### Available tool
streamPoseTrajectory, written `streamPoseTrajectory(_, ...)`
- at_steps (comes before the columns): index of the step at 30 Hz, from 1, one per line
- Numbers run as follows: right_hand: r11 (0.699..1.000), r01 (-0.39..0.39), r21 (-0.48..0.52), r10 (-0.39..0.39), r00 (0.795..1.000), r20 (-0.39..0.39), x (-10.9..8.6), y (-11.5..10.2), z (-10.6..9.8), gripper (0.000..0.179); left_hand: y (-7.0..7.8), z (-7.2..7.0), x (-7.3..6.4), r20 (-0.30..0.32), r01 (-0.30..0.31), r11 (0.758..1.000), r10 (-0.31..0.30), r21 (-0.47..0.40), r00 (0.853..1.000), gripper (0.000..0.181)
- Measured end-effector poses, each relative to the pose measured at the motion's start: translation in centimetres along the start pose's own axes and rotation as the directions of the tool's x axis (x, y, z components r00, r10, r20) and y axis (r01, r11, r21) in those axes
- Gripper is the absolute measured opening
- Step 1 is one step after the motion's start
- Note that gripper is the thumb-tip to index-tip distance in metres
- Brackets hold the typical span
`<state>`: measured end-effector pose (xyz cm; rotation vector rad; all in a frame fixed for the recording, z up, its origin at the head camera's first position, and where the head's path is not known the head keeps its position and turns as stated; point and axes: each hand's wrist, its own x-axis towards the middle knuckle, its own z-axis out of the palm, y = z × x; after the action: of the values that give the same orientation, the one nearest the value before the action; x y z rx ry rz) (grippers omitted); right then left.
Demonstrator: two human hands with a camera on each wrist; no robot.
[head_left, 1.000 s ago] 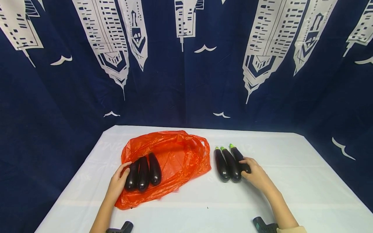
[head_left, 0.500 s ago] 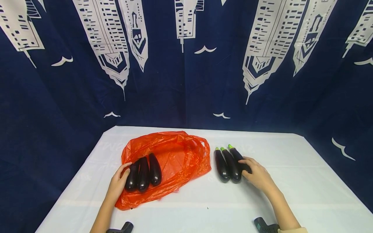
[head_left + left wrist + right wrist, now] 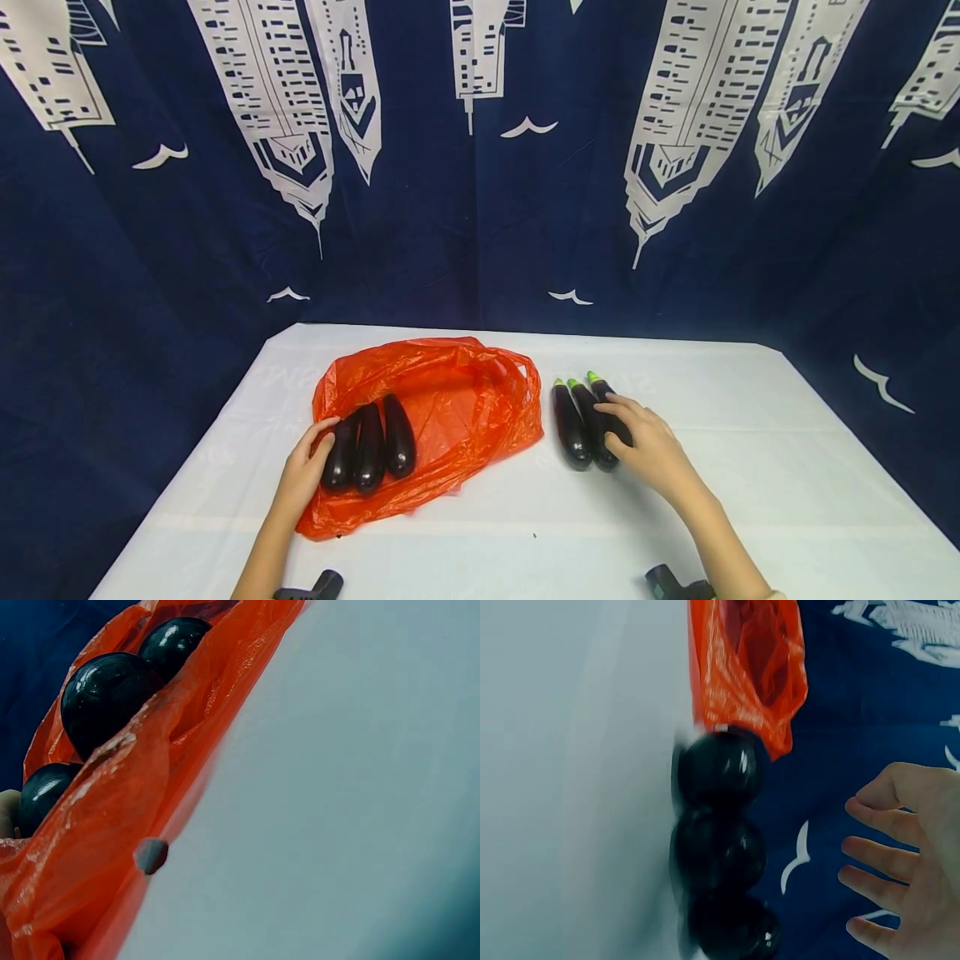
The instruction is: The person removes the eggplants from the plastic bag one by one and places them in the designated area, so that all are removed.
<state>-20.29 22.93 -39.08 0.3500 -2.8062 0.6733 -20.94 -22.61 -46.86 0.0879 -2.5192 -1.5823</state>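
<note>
My left hand (image 3: pixel 306 467) grips the left rim of a red plastic bag (image 3: pixel 465 408), its fingertips right beside the nearest eggplant. Three dark eggplants (image 3: pixel 370 450) lie side by side in the bag; their rounded ends show in the left wrist view, with a fingertip (image 3: pixel 9 808) at the edge. Over a second row of three eggplants (image 3: pixel 572 427) on the table, my right hand (image 3: pixel 651 442) hovers with fingers spread and nothing between them. It covers part of the rightmost one. In the right wrist view the hand (image 3: pixel 907 862) is apart from the row's rounded ends (image 3: pixel 720 844).
Both rows rest on a white-covered table (image 3: pixel 480 558), the loose row just right of the bag. A dark blue curtain (image 3: pixel 420 233) with white building prints hangs behind the table's far edge.
My right hand has let go of the rightmost loose eggplant and shifted slightly left above the row. That eggplant has settled nearer its neighbours. The left hand and bag stay put.
</note>
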Motion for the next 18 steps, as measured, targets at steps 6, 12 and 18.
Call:
streamPoseTrajectory(6, 0.999, 0.047, 0.027, -0.047, 0.999, -0.018, -0.1, -1.8, 0.6, 0.040, -0.1, 0.0, 0.1, 0.008, 0.004, 1.000, -0.004, 0.002, 1.000, 0.043)
streamPoseTrajectory(12, 0.996, 0.085, 0.041, -0.084, 0.996, -0.028, 0.1, -3.7, 1.3, 0.040, -0.1, 0.0, 0.1, 0.008, -0.001, 1.000, 0.001, 0.002, 1.000, 0.044)
streamPoseTrajectory(18, 0.990, 0.126, 0.061, -0.123, 0.991, -0.046, 0.6, -5.4, 2.0, 0.040, 0.0, -0.1, 0.0, 0.006, 0.000, 1.000, 0.000, 0.006, 1.000, 0.043)
